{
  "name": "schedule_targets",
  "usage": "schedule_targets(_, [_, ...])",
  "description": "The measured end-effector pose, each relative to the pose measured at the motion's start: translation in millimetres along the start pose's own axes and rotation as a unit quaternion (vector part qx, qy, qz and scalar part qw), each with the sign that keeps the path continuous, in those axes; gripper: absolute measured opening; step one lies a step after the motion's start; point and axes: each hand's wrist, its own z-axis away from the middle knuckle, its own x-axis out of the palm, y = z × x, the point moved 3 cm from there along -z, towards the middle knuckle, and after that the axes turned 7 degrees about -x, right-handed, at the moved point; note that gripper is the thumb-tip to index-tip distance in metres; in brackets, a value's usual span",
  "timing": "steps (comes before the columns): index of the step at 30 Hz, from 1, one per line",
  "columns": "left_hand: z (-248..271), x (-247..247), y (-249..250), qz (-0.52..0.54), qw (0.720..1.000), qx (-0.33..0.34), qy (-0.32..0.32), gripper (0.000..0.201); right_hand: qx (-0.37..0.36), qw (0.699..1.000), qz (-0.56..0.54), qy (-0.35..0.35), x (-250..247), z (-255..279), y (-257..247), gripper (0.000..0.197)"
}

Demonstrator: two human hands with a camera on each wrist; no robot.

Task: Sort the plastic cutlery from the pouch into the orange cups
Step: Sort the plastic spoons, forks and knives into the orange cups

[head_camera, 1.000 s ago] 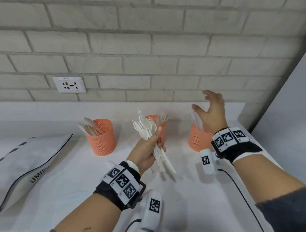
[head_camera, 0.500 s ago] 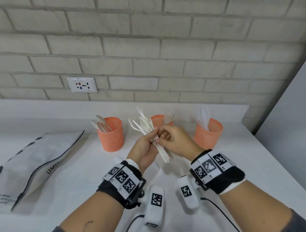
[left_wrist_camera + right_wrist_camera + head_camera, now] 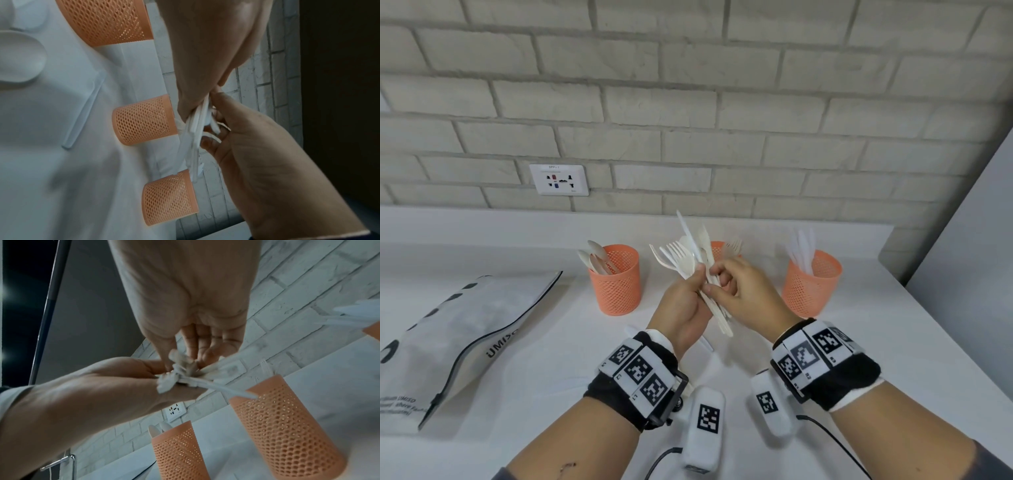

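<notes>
My left hand (image 3: pixel 690 294) grips a bundle of white plastic cutlery (image 3: pixel 690 255) upright above the table, with forks, a spoon and knives fanning out of its top. My right hand (image 3: pixel 726 281) pinches a piece in that bundle just to the right of the left thumb. In the wrist views the bundle (image 3: pixel 195 129) (image 3: pixel 180 376) sits between both hands' fingers. Three orange mesh cups stand behind: the left cup (image 3: pixel 616 281) holds spoons, the middle cup (image 3: pixel 719 248) is mostly hidden by the bundle and shows a fork, the right cup (image 3: pixel 810 287) holds knives. The white pouch (image 3: pixel 448 339) lies at the left.
A white table (image 3: pixel 551 394) runs up to a brick wall with a socket (image 3: pixel 558 180). A grey panel (image 3: pixel 969 257) closes off the right side. One loose white piece (image 3: pixel 82 120) lies on the table under my hands. A cable (image 3: pixel 835 442) trails from my right wrist.
My right hand left the right cup, swung left to the bundle and now pinches a piece in it. My left hand has kept the bundle in about the same place.
</notes>
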Motion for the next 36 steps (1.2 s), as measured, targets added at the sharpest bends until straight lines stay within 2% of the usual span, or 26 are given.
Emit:
schedule_targets(4, [-0.9,-1.4,-4.9,0.011,1.0,0.026,0.012,0.034,-0.009,0.998,0.056,-0.017,0.0,-0.4,-2.2,0.015])
schedule_targets(6, [-1.1,-1.1,-6.2,0.007,0.999,0.04,0.014,0.035,0.016,0.998,0.057,-0.013,0.5,-1.1,-3.7,0.01])
schedule_targets(9, [-1.9,-1.0,-6.0,-0.004,0.999,0.037,-0.002,0.033,0.099,0.994,-0.024,-0.047,-2.0,-3.3,-0.2,0.016])
schedule_targets(12, [0.1,-3.0,-4.4,-0.041,0.999,0.016,0.004,0.022,0.188,0.964,-0.172,-0.08,-4.7,-1.2,0.8,0.022])
schedule_targets(14, [-0.4,-5.2,-4.3,-0.067,0.997,0.007,0.028,0.016,0.187,0.959,-0.194,-0.087,-8.7,0.8,-2.4,0.015])
schedule_targets(15, [-2.3,-7.6,-4.0,-0.081,0.996,0.009,0.048,0.014,0.167,0.969,-0.167,-0.07,-13.9,0.0,-3.0,0.012])
schedule_targets(17, [-5.0,-13.4,-2.2,-0.102,0.991,0.016,0.083,0.011,0.128,0.986,-0.105,0.006,-29.2,-3.1,-1.0,0.017])
schedule_targets(19, [-5.9,-18.3,-0.3,-0.104,0.99,0.021,0.092,0.006,0.108,0.987,-0.09,0.082,-45.2,-5.6,1.6,0.021])
schedule_targets(21, [-4.0,-21.4,1.5,-0.102,0.99,0.031,0.092,0.007,0.101,0.981,-0.106,0.129,-56.2,-5.1,3.9,0.023])
schedule_targets(23, [-2.2,-23.5,2.8,-0.099,0.99,0.039,0.089,0.009,0.104,0.966,-0.152,0.181,-64.2,-4.2,6.3,0.023])
schedule_targets(25, [-0.5,-24.8,3.2,-0.091,0.992,0.042,0.077,0.01,0.116,0.933,-0.236,0.246,-71.8,-4.5,10.0,0.024])
schedule_targets(27, [-0.5,-26.6,3.3,-0.088,0.993,0.042,0.065,0.011,0.127,0.896,-0.315,0.286,-74.8,-8.2,12.2,0.011])
schedule_targets(28, [-0.5,-27.6,3.1,-0.091,0.993,0.042,0.061,0.011,0.126,0.888,-0.333,0.292,-75.3,-11.0,10.7,0.005])
schedule_targets(31, [1.1,-26.1,1.1,-0.122,0.99,0.038,0.057,0.01,0.107,0.892,-0.354,0.26,-68.0,-19.4,0.5,0.025])
schedule_targets(33, [3.1,-22.1,-2.0,-0.168,0.983,0.038,0.058,0.008,0.093,0.929,-0.313,0.173,-49.7,-22.8,-11.9,0.02])
schedule_targets(35, [4.3,-17.8,-4.8,-0.236,0.968,0.064,0.061,0.008,0.089,0.972,-0.207,0.073,-22.7,-22.7,-20.1,0.005])
schedule_targets(36, [5.3,-15.6,-6.1,-0.273,0.957,0.083,0.058,0.009,0.084,0.984,-0.151,0.034,-10.0,-22.0,-21.2,0.008])
